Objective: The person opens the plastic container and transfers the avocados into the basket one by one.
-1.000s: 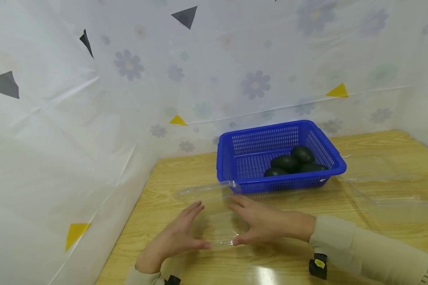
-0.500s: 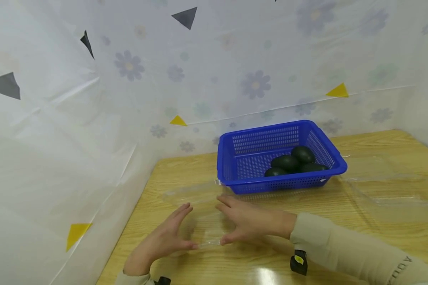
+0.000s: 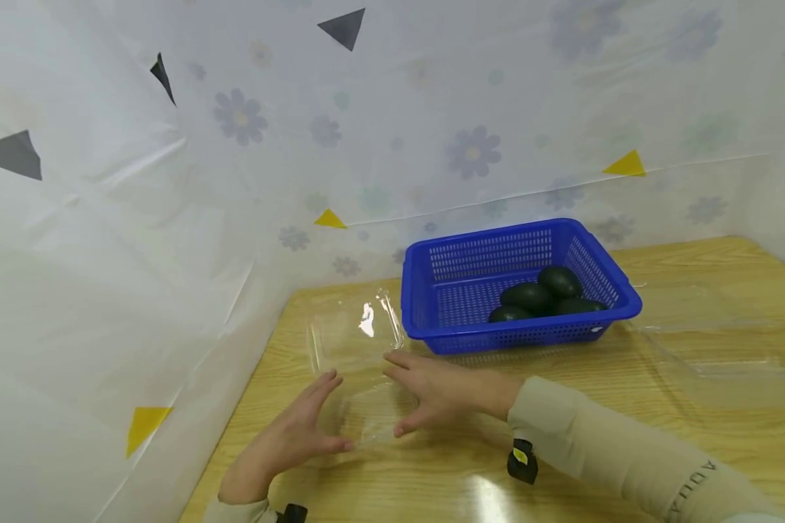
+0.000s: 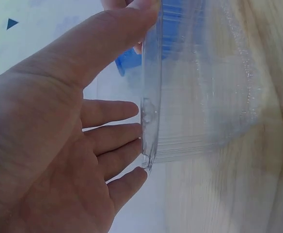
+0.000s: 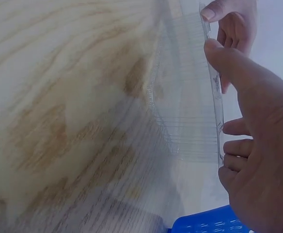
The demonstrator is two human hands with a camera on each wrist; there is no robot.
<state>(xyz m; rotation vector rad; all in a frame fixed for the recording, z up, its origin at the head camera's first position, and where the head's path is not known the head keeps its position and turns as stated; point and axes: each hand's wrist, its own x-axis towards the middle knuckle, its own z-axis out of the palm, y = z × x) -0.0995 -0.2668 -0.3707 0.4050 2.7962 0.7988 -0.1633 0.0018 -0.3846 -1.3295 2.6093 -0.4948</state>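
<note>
A clear plastic clamshell box (image 3: 371,414) sits on the table with its lid (image 3: 349,327) opened away from me, glare on its face. My left hand (image 3: 291,436) is at the box's left side, thumb and fairly straight fingertips right at the rim in the left wrist view. From the other side, my right hand (image 3: 441,388) touches the rim with its thumb and loosely bent fingertips, as the right wrist view shows. Neither hand wraps around the box, and its inside holds only see-through plastic with wood grain behind.
Behind the right hand stands a blue plastic basket (image 3: 419,290) with several dark green avocados (image 3: 528,296) at its right end. Another clear plastic box (image 3: 726,367) lies open on the wooden table (image 3: 562,465) at right. White sheeting (image 3: 170,290) walls the left and back.
Both hands have slid left together with the clear box, away from below the basket. Its lid now shows its broad face. The basket and avocados have stayed put.
</note>
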